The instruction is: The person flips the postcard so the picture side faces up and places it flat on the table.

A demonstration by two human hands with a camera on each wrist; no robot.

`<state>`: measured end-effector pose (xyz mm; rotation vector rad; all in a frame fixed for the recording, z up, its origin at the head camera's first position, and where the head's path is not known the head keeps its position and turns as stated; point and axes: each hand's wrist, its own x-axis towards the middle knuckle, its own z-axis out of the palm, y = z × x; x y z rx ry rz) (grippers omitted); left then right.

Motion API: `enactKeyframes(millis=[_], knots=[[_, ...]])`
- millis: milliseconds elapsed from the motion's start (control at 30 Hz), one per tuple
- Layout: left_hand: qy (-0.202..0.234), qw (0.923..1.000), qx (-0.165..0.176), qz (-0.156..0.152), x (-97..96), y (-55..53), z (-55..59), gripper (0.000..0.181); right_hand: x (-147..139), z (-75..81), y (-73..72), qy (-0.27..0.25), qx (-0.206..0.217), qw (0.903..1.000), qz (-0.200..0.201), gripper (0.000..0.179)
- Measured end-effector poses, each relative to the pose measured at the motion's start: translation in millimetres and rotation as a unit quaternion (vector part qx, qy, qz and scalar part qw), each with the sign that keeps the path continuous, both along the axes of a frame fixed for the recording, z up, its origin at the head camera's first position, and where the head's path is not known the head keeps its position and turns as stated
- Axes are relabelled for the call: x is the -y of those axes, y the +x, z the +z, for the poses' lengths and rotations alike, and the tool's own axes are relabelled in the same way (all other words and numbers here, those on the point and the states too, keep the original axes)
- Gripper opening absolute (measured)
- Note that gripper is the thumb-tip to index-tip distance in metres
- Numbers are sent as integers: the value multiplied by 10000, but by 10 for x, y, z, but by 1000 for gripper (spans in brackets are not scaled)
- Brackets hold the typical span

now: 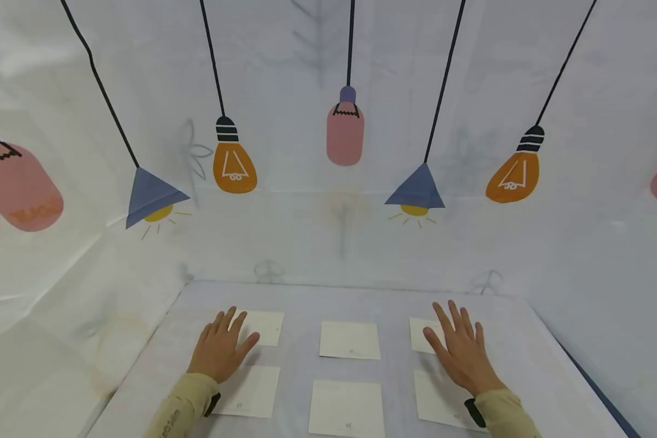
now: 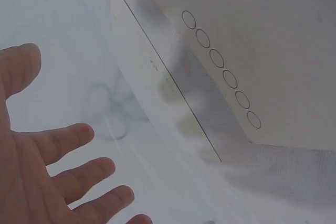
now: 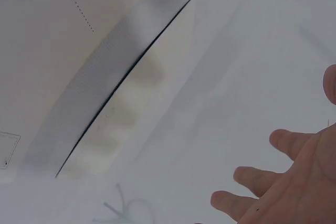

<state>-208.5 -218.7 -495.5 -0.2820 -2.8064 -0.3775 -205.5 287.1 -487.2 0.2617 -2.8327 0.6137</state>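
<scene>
My left hand (image 1: 219,348) hovers palm down over the left column of cards, fingers spread and holding nothing. Partly under it are a far left card (image 1: 266,327) and a near left card (image 1: 252,392). My right hand (image 1: 461,350) is spread in the same way above a far right card (image 1: 420,334) and a near right card (image 1: 437,398). Between the hands lie a far middle card (image 1: 350,339) and a near middle card (image 1: 347,407). In the left wrist view, a row of small printed circles marks one card (image 2: 283,61). A dotted line crosses a card (image 3: 47,51) in the right wrist view.
The cards lie on a white-covered table (image 1: 394,304). White sheeting (image 1: 295,237) rises behind it and at both sides, printed with hanging lamps such as an orange bulb (image 1: 235,167) and a blue shade (image 1: 416,187). A dark blue edge (image 1: 597,389) runs along the table's right side.
</scene>
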Motion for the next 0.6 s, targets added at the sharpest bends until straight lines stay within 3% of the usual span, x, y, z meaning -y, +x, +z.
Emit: enactKeyframes(millis=[300,467,600], knots=[[42,9995,128,-292,71,-44,-31,63,78,-12,-19,-113,-42,9999,97,71],[126,9990,86,-429,171,-70,25,59,165,-52,-52,-317,-147,9992,202,73],[117,9983,250,-521,291,-116,41,60,269,-102,-85,-411,-189,9984,327,74]])
